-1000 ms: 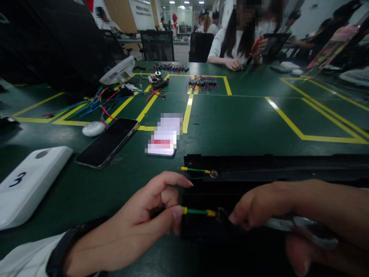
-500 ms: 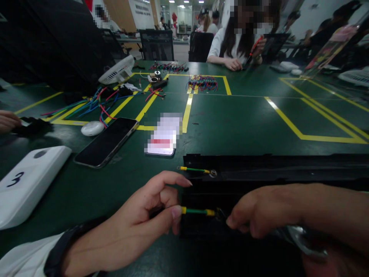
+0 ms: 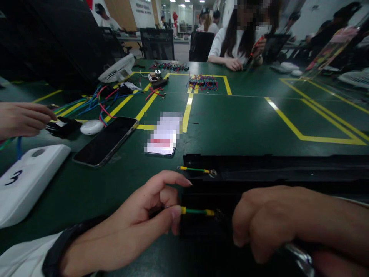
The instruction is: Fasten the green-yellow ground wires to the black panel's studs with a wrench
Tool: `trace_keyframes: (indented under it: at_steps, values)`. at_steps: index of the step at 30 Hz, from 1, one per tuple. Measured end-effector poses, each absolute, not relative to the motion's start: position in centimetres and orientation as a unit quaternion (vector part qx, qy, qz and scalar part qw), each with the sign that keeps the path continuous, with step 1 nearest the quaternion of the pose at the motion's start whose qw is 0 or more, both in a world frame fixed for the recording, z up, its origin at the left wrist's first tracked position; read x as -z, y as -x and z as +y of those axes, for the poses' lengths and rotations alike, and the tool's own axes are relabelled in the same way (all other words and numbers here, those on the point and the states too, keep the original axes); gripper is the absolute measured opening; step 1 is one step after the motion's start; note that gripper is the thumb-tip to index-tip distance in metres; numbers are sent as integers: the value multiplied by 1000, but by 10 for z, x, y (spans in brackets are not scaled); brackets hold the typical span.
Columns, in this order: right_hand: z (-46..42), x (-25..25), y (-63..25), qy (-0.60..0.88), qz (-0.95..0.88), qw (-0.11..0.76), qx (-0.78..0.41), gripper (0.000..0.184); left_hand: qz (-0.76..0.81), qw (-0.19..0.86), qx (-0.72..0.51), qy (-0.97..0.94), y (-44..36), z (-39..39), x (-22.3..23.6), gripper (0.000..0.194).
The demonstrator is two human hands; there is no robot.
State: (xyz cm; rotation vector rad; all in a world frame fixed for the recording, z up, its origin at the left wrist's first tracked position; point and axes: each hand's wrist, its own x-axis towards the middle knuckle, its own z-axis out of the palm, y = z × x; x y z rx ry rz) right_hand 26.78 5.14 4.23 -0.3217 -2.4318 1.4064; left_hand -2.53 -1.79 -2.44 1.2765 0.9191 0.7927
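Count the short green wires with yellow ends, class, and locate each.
2. One short green wire with yellow ends lies at the left end of the far long black panel; the left hand pinches the nearer green wire by its left end. Others may be hidden.

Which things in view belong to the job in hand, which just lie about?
Job, likely:
green-yellow wire in left hand
second wire, beyond it
black piece beneath
shiny metal object at right hand, mostly hidden

Lying about, apparently:
lit phone
dark phone
white case marked 3
white fan

Left hand in pinch, index finger arched above thumb; right hand curled.
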Motion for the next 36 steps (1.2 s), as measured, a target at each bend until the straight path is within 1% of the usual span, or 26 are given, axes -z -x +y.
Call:
trace_keyframes:
  at_steps: [4, 10, 22, 25, 26, 28, 30, 31, 32, 36]
  values:
    - [51, -41, -267, 86, -860, 117, -488, 16, 406, 633, -345, -562, 24, -17, 23, 32]
    - [47, -31, -266, 99, -847, 152, -501, 7, 402, 636, -348, -559, 24, -18, 24, 32]
    - [40, -31, -265, 158, -825, 174, -514, 13, 406, 636, -349, -556, 23, -19, 22, 32]
    - [41, -30, -269, 158, -838, 172, -493, 11, 403, 635, -354, -556, 23, -19, 22, 32]
    - [40, -30, -270, 157, -844, 171, -484, 13, 402, 636, -356, -554, 23, -19, 22, 32]
    - [37, -32, -269, 238, -844, 228, -423, 26, 398, 641, -356, -552, 22, -18, 22, 32]
    - [34, -37, -263, 277, -840, 236, -403, 26, 397, 645, -356, -548, 22, -18, 22, 32]
    - [32, -40, -259, 301, -834, 244, -394, 32, 398, 645, -355, -547, 22, -18, 22, 32]
    - [31, -43, -255, 331, -835, 202, -390, 32, 400, 646, -356, -544, 22, -19, 21, 32]
    - [27, -51, -241, 369, -841, 121, -376, 25, 402, 648, -357, -540, 22, -20, 20, 32]
